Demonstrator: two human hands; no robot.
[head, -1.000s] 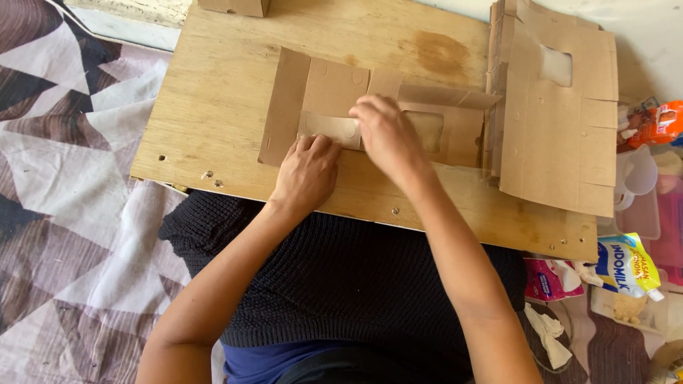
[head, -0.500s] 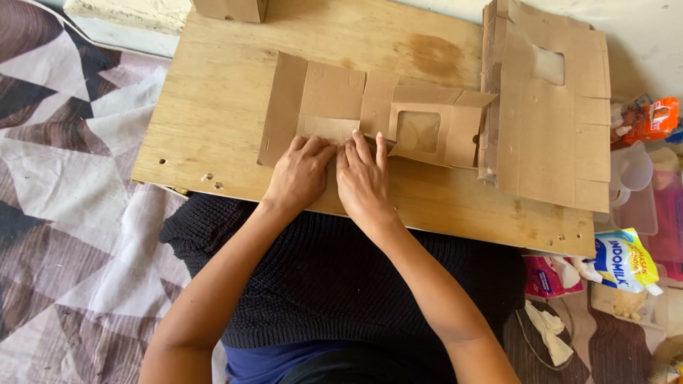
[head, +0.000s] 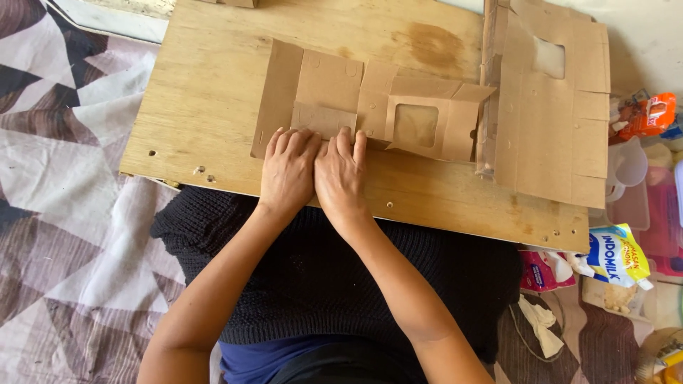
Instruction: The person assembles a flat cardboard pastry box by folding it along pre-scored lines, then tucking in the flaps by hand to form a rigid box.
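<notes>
- Our left hand [head: 288, 169] and right hand [head: 340, 171] lie flat, fingers together, side by side.
- Under our fingertips, a flat cardboard box blank [head: 370, 99] rests on a plywood board [head: 213, 92].

Stack of flat cardboard blanks [head: 551, 114], orange packet [head: 649, 115], patterned quilt [head: 64, 213]

Flat brown windowed carton blank [head: 370, 107] on board; blue-white-yellow sachet [head: 617, 257] lower right; orange packet [head: 649, 116] right edge.
</notes>
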